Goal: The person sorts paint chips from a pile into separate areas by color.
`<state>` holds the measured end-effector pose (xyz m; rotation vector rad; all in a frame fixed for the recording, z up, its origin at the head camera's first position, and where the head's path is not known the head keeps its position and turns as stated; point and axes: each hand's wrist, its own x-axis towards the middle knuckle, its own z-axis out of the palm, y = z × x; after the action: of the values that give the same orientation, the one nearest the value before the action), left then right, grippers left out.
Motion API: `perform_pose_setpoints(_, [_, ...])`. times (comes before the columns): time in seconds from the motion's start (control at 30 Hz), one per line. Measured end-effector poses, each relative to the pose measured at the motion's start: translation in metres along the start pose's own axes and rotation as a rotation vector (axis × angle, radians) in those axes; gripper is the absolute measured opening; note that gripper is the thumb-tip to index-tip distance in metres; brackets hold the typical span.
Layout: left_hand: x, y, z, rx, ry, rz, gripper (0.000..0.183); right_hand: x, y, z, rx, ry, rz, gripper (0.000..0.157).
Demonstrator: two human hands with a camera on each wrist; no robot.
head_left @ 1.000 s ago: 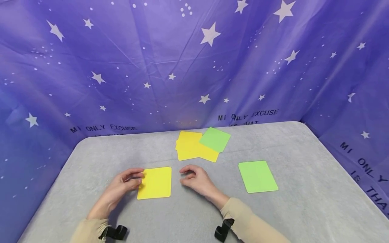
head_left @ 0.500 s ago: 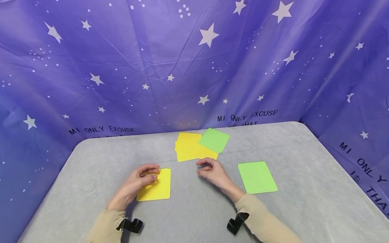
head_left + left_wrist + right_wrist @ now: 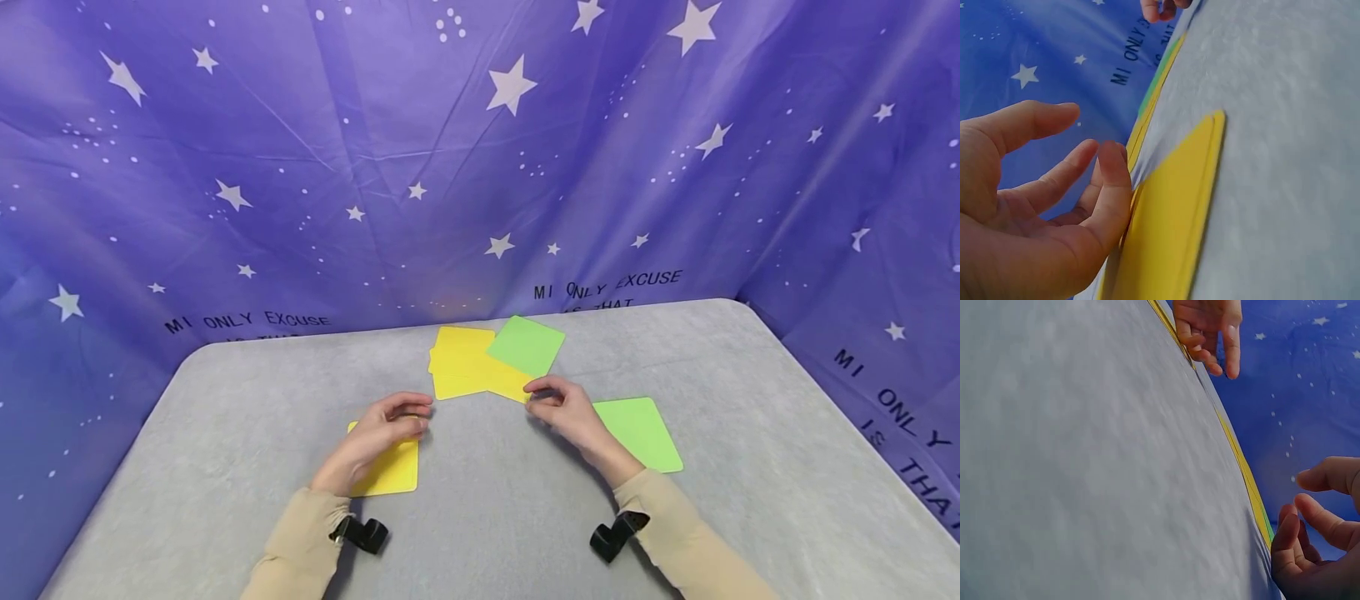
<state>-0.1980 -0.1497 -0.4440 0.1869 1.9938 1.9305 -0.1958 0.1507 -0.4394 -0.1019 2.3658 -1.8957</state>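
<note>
My left hand (image 3: 386, 433) hovers over a stack of yellow square cards (image 3: 393, 475), fingers loosely bent with nothing between them; the left wrist view shows its fingers above the stack's edge. The right hand (image 3: 570, 417) has its fingertips at the near right corner of a spread of yellow cards (image 3: 468, 367) at the back middle. In the right wrist view its thumb and fingers (image 3: 1325, 475) stand apart and hold nothing. A green card (image 3: 527, 346) overlaps the right part of this spread. Another green square stack (image 3: 641, 433) lies right of the right hand, partly hidden by that arm.
All the cards lie on a grey table (image 3: 480, 533) with rounded far corners. Behind it hangs a purple-blue curtain (image 3: 420, 125) with white stars and black lettering. Each wrist carries a black camera mount (image 3: 360, 533).
Both hands have moved to the right. The left has passed from the yellow stack's left edge to over it; the right has reached the yellow spread's corner. The cards stay in place.
</note>
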Motion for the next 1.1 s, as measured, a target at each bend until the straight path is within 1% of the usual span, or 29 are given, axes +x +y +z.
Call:
perform_pose_setpoints(0.2, [0.018, 0.007, 0.012, -0.051, -0.022, -0.015, 0.042, 0.007, 0.001, -0.019, -0.028, 0.039, 0.001, 0.029])
perform_pose_setpoints(0.3, [0.029, 0.01, 0.018, -0.078, -0.052, -0.02, 0.042, 0.011, 0.002, -0.027, -0.025, 0.068, 0.006, 0.03])
perform_pose_setpoints(0.4, [0.041, 0.014, 0.024, -0.089, -0.073, -0.029, 0.042, 0.015, 0.003, -0.032, -0.024, 0.093, 0.017, 0.034])
perform_pose_setpoints(0.47, [0.048, 0.016, 0.028, -0.091, -0.075, -0.034, 0.043, 0.018, 0.004, -0.034, -0.034, 0.103, 0.02, 0.037])
perform_pose_setpoints(0.57, [0.06, 0.019, 0.034, -0.097, -0.079, -0.022, 0.045, 0.024, 0.006, -0.038, -0.036, 0.112, 0.028, 0.041])
perform_pose_setpoints(0.8, [0.086, 0.034, 0.044, -0.041, -0.121, 0.012, 0.054, 0.035, 0.008, -0.043, -0.078, 0.092, 0.055, 0.05])
perform_pose_setpoints(0.87, [0.095, 0.038, 0.046, -0.03, -0.119, 0.012, 0.055, 0.037, 0.007, -0.043, -0.078, 0.092, 0.066, 0.052])
perform_pose_setpoints(0.97, [0.106, 0.043, 0.05, -0.028, -0.109, -0.003, 0.056, 0.039, 0.004, -0.042, -0.066, 0.09, 0.075, 0.055])
perform_pose_setpoints(1.1, [0.118, 0.044, 0.054, -0.035, -0.093, -0.032, 0.057, 0.04, 0.001, -0.038, -0.018, 0.077, 0.088, 0.058])
